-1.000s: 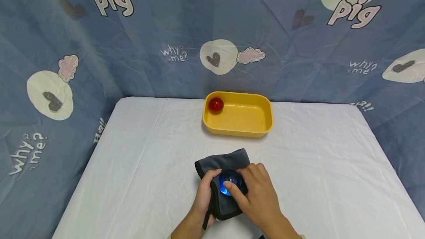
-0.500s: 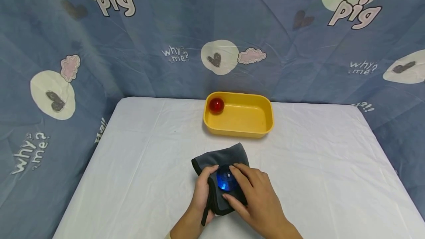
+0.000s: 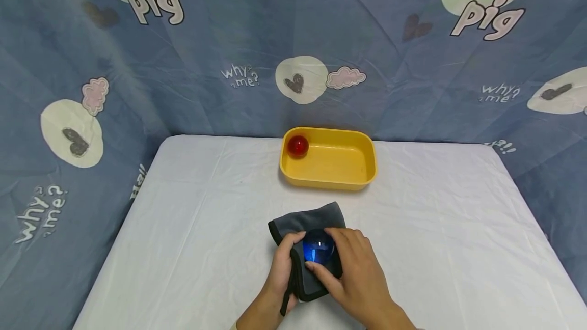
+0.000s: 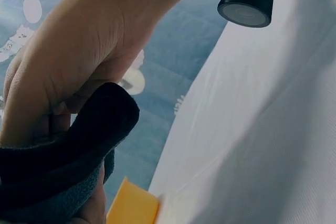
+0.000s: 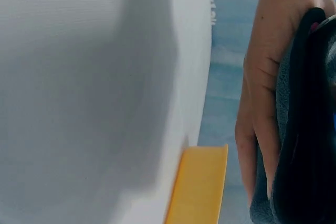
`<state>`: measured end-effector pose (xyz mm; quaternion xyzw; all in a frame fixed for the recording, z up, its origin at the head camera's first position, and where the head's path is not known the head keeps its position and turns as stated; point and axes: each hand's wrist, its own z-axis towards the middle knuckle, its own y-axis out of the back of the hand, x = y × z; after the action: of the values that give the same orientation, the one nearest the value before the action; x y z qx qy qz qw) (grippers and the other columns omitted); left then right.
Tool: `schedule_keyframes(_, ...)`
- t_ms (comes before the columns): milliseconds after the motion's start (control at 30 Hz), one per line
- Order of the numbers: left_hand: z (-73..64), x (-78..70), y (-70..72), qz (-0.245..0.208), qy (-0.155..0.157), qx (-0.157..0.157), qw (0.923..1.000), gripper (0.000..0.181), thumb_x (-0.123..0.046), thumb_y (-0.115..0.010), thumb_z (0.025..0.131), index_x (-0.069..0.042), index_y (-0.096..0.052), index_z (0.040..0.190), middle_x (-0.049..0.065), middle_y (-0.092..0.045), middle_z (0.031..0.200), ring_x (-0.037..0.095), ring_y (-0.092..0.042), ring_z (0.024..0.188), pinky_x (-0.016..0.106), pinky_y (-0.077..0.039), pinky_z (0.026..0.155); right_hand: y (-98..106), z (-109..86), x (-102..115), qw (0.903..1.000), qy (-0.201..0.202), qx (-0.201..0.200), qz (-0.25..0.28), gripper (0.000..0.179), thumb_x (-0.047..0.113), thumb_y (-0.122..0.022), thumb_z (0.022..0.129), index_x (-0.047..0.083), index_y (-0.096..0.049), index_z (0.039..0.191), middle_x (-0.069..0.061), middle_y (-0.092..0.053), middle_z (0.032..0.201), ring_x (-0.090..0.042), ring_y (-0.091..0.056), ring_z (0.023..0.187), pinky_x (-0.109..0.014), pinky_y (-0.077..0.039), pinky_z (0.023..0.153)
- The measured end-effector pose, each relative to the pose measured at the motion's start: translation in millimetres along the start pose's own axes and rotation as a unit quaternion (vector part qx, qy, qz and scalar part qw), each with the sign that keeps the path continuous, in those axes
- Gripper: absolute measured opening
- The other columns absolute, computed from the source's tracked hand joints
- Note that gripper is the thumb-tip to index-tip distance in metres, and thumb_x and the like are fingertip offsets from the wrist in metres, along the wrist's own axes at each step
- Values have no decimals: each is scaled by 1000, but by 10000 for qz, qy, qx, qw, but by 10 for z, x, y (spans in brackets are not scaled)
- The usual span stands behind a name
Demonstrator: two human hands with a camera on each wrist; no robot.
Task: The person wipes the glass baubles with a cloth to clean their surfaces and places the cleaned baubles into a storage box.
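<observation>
A dark grey cloth [image 3: 316,218] with black edging lies folded in my left hand [image 3: 278,271]. The left thumb presses on top of the cloth next to a clear blue ball [image 3: 318,246], while the other fingers are underneath, mostly hidden in the head view. My right hand [image 3: 359,274] holds the blue ball against the cloth, thumb at its near side and fingertips at its far right. In the left wrist view, the rolled cloth edge [image 4: 107,121] is close to the camera. Fingers support the cloth [image 5: 310,145] from outside in the right wrist view.
Beyond the hands, a yellow tray [image 3: 330,183] stands near the table's back edge. A red ball [image 3: 298,146] sits in its far left corner. White cloth covers the table [image 3: 220,208], and a blue printed curtain [image 3: 257,24] hangs behind and at the sides.
My right thumb has slid off the front of the blue ball to its near edge, and the fingers have shifted around it. Both hands and the cloth moved slightly away and back.
</observation>
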<state>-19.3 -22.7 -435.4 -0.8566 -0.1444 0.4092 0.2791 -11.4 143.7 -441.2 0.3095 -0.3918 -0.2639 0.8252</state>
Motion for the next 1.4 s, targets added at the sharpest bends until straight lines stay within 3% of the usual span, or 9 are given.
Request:
schedule_keyframes(233, 0, 7, -17, -17, 5, 31, 10000, 63, -45, -40, 102, -4, -35, 150, 12, -57, 132, 18, -63, 109, 33, -56, 93, -6, 17, 8, 9997, -141, -147, -110, 53, 53, -70, 97, 4, -66, 116, -2, -63, 99, -17, -52, 90, -34, -44, 83)
schedule_keyframes(400, -3, 13, -10, 0, 66, 200, 9998, 64, -46, -38, 103, -2, -36, 150, 11, -59, 129, 17, -65, 108, 33, -57, 92, -2, 27, 11, 9985, -382, 20, -401, 46, 52, -66, 100, 6, -70, 102, 0, -61, 93, -13, -46, 86, -32, -44, 77)
schedule_keyframes(500, -9, 12, -10, 19, 86, 142, 9999, 65, -47, -39, 103, -2, -37, 149, 11, -61, 128, 17, -67, 107, 33, -57, 92, 17, 40, 4, 9973, -568, 214, -414, 43, 50, -68, 99, 7, -72, 99, 4, -60, 93, -11, -46, 89, -32, -46, 77)
schedule_keyframes(667, -14, -6, -3, 54, 22, -9, 10000, 65, -47, -40, 103, -3, -36, 150, 12, -60, 133, 19, -66, 111, 35, -56, 95, 85, 34, -30, 9975, -553, 445, 3, 44, 47, -74, 96, 9, -72, 118, 9, -63, 105, -6, -51, 99, -31, -50, 85)
schedule_keyframes(833, 2, -27, 2, 3, -75, 54, 10000, 64, -47, -40, 103, -5, -36, 152, 12, -56, 138, 19, -63, 115, 35, -55, 98, 122, 5, -45, 9988, -11, 453, 185, 61, 48, -74, 96, 11, -59, 143, 0, -62, 131, -17, -59, 117, -42, -52, 98)
schedule_keyframes(1000, 10, -34, -5, -19, -49, 146, 9999, 61, -46, -39, 103, -6, -39, 150, 10, -57, 135, 18, -63, 113, 34, -55, 95, 102, -8, -59, 9982, 437, 400, 65, 63, 49, -68, 100, 10, -55, 148, -7, -59, 137, -24, -60, 117, -44, -53, 95)
schedule_keyframes(1233, 3, -7, -17, 45, 35, 70, 10000, 65, -45, -39, 102, -4, -34, 153, 13, -55, 137, 19, -62, 112, 35, -54, 96, 83, -1, -59, 9988, 377, 313, -97, 61, 52, -69, 98, 5, -62, 135, -4, -64, 120, -21, -61, 107, -42, -52, 92)
schedule_keyframes(1400, -5, 19, -19, 143, 71, -51, 9999, 68, -46, -39, 102, -6, -28, 156, 15, -50, 143, 22, -59, 117, 38, -53, 99, 80, 21, -37, 9996, 225, 150, -128, 56, 54, -72, 95, 3, -68, 117, 1, -63, 99, -15, -56, 89, -34, -50, 80)
